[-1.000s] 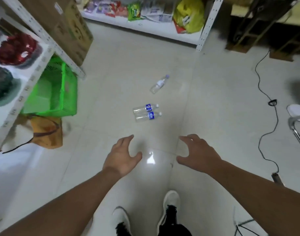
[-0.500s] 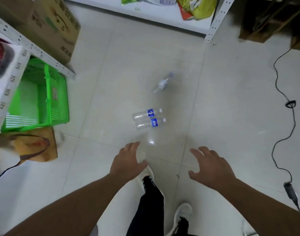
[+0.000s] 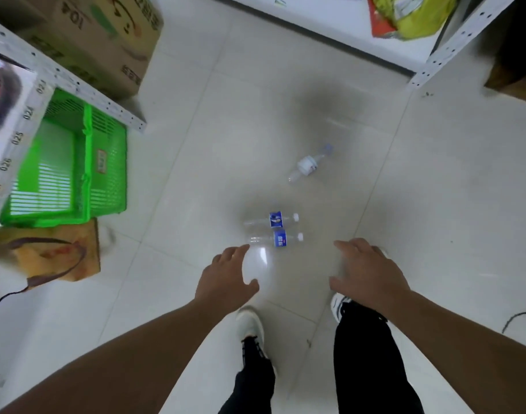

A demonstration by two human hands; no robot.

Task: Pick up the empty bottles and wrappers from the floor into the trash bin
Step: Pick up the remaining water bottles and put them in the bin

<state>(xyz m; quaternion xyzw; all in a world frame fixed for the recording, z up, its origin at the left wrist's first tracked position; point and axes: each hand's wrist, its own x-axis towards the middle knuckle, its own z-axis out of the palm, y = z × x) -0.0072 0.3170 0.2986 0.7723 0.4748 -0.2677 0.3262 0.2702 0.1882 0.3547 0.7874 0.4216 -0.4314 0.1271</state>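
Both hands hover empty, fingers spread: left hand (image 3: 225, 277), right hand (image 3: 367, 271). Two blue-labelled bottles (image 3: 275, 231) lie just beyond the fingertips, a third bottle (image 3: 309, 164) farther ahead on open floor (image 3: 211, 144). Left of the fingers, a shelf (image 3: 15, 141) edge reads 024–027; bottle labels are illegible.

Pale glossy floor tiles (image 3: 196, 138) with thin grout lines, a bright glare of overhead light at six o'clock of centre. At nine to eleven o'clock, a white perforated-steel shelf frame (image 3: 76, 85) with numbered edge labels; beneath it a green plastic basket (image 3: 106, 162), and just beside that, at eight o'clock, a tan bag (image 3: 76, 252) with a dark strap. At eleven o'clock, a cardboard box (image 3: 106, 34) on the floor. At twelve to one o'clock, a second white shelf (image 3: 360, 28) carrying a yellow-green packet (image 3: 414, 13). At four o'clock, a black cable (image 3: 518, 318).
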